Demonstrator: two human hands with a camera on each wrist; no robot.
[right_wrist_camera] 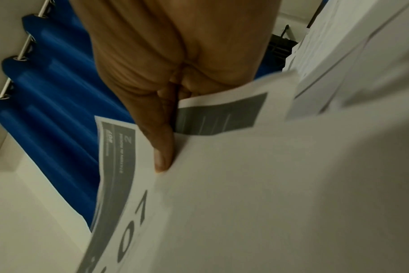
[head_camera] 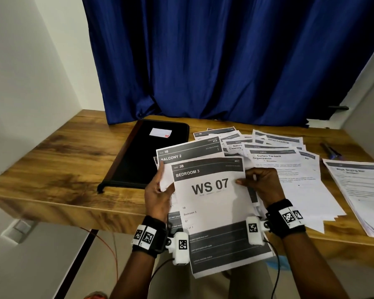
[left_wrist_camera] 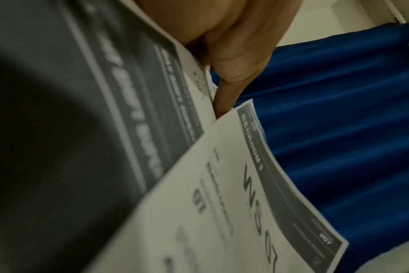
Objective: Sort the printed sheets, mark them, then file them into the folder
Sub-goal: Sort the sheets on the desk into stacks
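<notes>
Over the near edge of the wooden desk (head_camera: pixel 58 147), both hands held a fanned bundle of printed sheets whose front page read BEDROOM 3, WS 07 (head_camera: pixel 212 203). The left hand (head_camera: pixel 158 195) gripped the bundle's left side, fingers curled behind the pages and thumb on the edge of a sheet just behind the front one. The right hand (head_camera: pixel 261 182) pinched the front sheet's right margin, thumb (right_wrist_camera: pixel 162 147) flat on the paper and fingers hidden beneath. A BALCONY 2 sheet (head_camera: pixel 188 151) stood just behind the front page.

Sorting looked to be under way and far from finished. Beyond the held bundle, loose sheets (head_camera: pixel 274 147) lay scattered and overlapping on the desk, and to its right a squarer stack (head_camera: pixel 361 190) sat at the desk's corner. No marks showed on any page. A pen-like object (head_camera: pixel 330 151), too blurred to name surely, lay beyond that stack, untouched. Marking and filing therefore seemed still to come.

Left of the bundle, the black folder (head_camera: pixel 143 152) lay shut and flat on the desk, a small label (head_camera: pixel 160 132) on its cover. Its contents could not be seen.
</notes>
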